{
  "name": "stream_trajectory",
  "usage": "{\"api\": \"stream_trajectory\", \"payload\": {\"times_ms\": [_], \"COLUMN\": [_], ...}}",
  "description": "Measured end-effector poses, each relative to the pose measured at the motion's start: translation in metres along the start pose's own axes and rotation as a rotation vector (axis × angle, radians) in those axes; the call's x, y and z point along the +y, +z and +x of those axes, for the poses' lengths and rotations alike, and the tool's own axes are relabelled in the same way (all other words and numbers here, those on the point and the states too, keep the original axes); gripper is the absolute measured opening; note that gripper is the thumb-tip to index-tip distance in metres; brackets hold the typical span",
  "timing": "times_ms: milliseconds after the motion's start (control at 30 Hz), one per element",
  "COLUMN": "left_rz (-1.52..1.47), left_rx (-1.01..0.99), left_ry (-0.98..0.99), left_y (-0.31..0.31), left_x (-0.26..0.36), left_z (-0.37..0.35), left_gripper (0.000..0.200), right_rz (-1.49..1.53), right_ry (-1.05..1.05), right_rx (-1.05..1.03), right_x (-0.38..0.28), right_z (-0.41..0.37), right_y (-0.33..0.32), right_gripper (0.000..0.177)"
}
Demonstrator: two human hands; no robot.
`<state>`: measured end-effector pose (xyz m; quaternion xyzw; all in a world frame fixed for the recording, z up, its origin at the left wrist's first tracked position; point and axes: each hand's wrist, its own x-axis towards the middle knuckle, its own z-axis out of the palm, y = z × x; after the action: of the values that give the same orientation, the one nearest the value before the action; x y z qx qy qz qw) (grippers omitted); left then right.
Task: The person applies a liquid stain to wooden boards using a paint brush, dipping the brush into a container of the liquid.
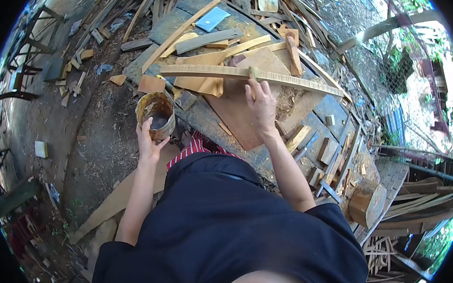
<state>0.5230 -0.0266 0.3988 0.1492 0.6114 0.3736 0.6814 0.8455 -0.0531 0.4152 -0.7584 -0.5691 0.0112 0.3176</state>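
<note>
My left hand (149,141) grips an open can (164,131) by its side. The can's inner wall is stained brown, and some dark contents show at the bottom. My right hand (262,104) is closed around a small brush (253,73), whose head rests against a long, slightly curved wooden strip (206,71). That strip lies across the work table (275,164), over several boards and offcuts. Near the can are a brown wood block (151,84) and a small grey block (186,100).
A blue flat piece (212,19), a grey board (209,40) and a turned wooden piece (293,54) lie on the far side. A clamp (329,189) and a wood block (367,203) are at right. Scraps litter the ground at left.
</note>
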Motion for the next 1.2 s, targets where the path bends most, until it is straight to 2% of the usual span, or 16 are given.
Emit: {"api": "stream_trajectory", "payload": {"times_ms": [167,367,500,600,700,800,833,867,933,1000,1200], "left_rz": [-0.016,-0.023,-0.008,0.006,0.004,-0.001,-0.003,-0.003,0.012,0.034,0.114], "left_rx": [0.02,0.07,0.077,0.075,0.076,0.062,0.055,0.046,0.027,0.005,-0.053], "left_ry": [0.026,0.02,0.025,0.021,0.023,0.017,0.008,-0.002,-0.006,-0.007,-0.003], "left_y": [-0.017,-0.04,-0.046,-0.041,-0.038,-0.029,-0.025,-0.022,-0.011,0.001,0.035], "left_x": [0.007,0.011,0.01,0.009,0.007,0.005,0.003,0.001,0.0,0.0,-0.005], "left_z": [-0.002,-0.003,-0.009,-0.011,-0.012,-0.011,-0.009,-0.008,-0.008,-0.007,-0.004], "left_gripper": [0.068,0.069,0.067,0.067,0.07,0.07,0.071,0.071,0.072,0.073,0.075], "right_rz": [0.175,0.411,0.535,0.619,0.637,0.714,0.715,0.809,0.844,0.826,0.752], "right_ry": [-0.017,-0.108,-0.132,-0.056,-0.025,0.223,0.235,0.382,0.509,0.523,0.625], "right_rx": [-0.043,-0.114,-0.092,-0.144,-0.038,-0.056,-0.035,-0.058,-0.051,-0.027,0.265], "right_x": [-0.059,-0.112,-0.132,-0.131,-0.104,-0.062,-0.048,-0.036,-0.016,0.03,0.156], "right_z": [0.01,0.023,0.033,0.037,0.034,0.025,0.024,0.019,0.016,0.009,-0.027], "right_y": [0.033,0.079,0.103,0.104,0.097,0.076,0.063,0.049,0.012,-0.006,-0.072], "right_gripper": [0.018,0.024,0.024,0.024,0.023,0.021,0.021,0.022,0.024,0.024,0.035]}}
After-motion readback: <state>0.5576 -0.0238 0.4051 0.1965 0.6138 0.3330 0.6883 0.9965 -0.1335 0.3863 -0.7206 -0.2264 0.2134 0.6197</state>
